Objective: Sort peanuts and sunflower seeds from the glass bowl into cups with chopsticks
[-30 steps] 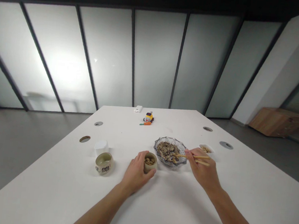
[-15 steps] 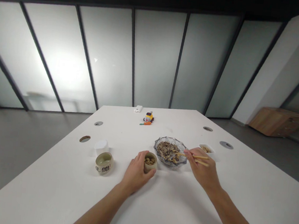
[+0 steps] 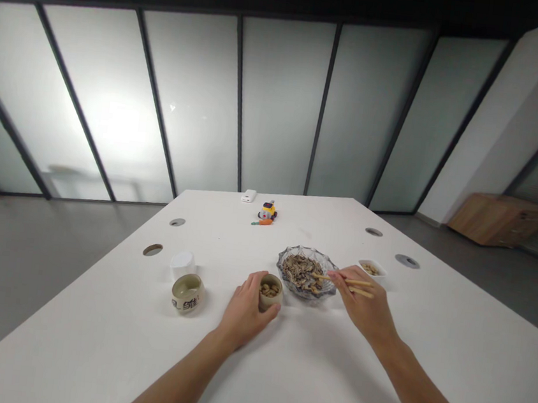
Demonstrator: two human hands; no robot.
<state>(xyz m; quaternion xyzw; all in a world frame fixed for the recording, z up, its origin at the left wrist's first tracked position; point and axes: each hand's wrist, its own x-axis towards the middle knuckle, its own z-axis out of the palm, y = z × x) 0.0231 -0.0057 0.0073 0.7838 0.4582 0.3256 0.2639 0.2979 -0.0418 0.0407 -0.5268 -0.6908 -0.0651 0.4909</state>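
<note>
Chopsticks (image 3: 319, 276) run through the right grip (image 3: 365, 302).

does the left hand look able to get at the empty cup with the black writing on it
Probably yes: the left hand would first have to let go of the cup of nuts, but only bare tabletop shows between it and the empty cup.

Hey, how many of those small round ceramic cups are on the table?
2. One ceramic cup is in the left hand, with brownish pieces inside; the other cup, marked with dark characters, stands farther left, near a white container.
</note>
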